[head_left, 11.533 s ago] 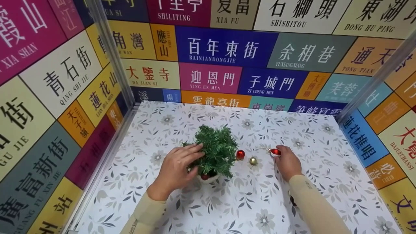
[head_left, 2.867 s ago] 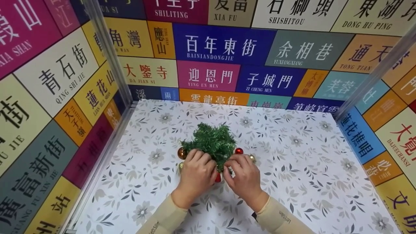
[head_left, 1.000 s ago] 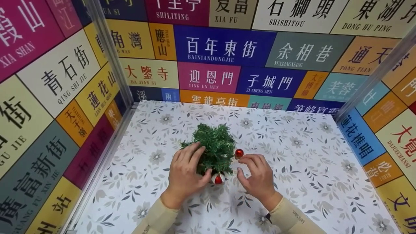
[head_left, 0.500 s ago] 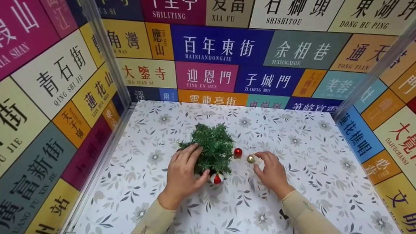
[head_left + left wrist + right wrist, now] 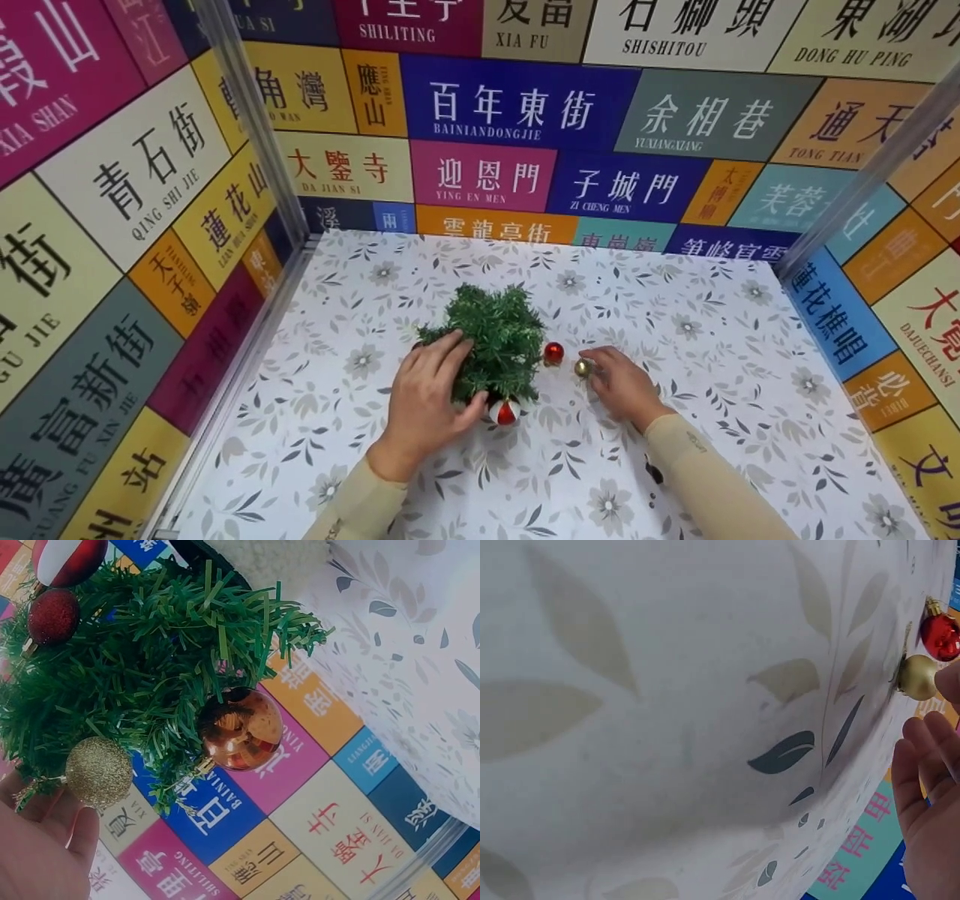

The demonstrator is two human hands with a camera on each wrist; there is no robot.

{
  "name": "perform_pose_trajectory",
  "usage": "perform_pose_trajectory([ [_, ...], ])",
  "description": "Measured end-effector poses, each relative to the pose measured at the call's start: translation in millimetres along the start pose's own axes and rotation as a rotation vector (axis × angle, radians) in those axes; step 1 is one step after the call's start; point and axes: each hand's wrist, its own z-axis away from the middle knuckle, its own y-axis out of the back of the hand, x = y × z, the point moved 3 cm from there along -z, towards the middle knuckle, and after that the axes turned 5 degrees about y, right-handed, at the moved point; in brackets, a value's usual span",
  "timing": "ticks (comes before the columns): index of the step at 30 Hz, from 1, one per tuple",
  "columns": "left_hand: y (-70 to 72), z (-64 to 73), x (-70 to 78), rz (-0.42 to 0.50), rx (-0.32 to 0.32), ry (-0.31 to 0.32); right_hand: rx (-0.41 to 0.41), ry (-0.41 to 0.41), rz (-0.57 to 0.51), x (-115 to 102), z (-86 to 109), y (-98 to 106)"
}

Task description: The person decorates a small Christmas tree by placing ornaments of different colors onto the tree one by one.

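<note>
A small artificial Christmas tree (image 5: 499,337) stands in a whitish pot. My left hand (image 5: 429,397) rests against its left side, fingers relaxed and thumb spread. In the left wrist view, a gold glitter ball (image 5: 99,771) hangs by those fingers, with a copper ball (image 5: 241,729) and a dark red glitter ball (image 5: 53,616) on other branches. A red-and-white ornament (image 5: 504,412) hangs at the front. On the table, a small gold ball (image 5: 582,367) lies with the thumb and index fingertips of my right hand (image 5: 624,384) right at it. Its other fingers are loosely bent.
A shiny red ball (image 5: 553,352) lies between the tree and the gold ball. The table (image 5: 720,435) has a white leaf-and-flower cover. Panels with printed street signs (image 5: 517,101) enclose it at the back and sides.
My right hand earlier brought a red ornament from the right; both hands worked at the tree's front, where it now hangs. Then my right hand moved right to the gold ball.
</note>
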Motion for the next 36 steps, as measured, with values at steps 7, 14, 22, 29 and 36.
perform_pose_trajectory([
  [7,2.5,0.2,-0.1,-0.012,-0.021,0.008,0.052,0.111,0.045,-1.4,-6.7,-6.6],
  [14,4.2,0.7,-3.4,-0.011,-0.042,0.003,0.072,0.112,0.046,2.4,-8.7,-11.1],
  [22,9.3,-0.6,-10.9,0.005,-0.073,-0.019,0.087,0.094,0.037,5.1,-8.2,-13.9],
  [29,14.8,-1.6,-18.7,0.028,-0.126,-0.010,0.097,0.079,0.038,6.6,-8.2,-15.4],
  [36,19.0,-2.0,-25.8,0.037,-0.123,-0.010,0.125,0.101,0.060,6.5,-7.5,-15.9],
])
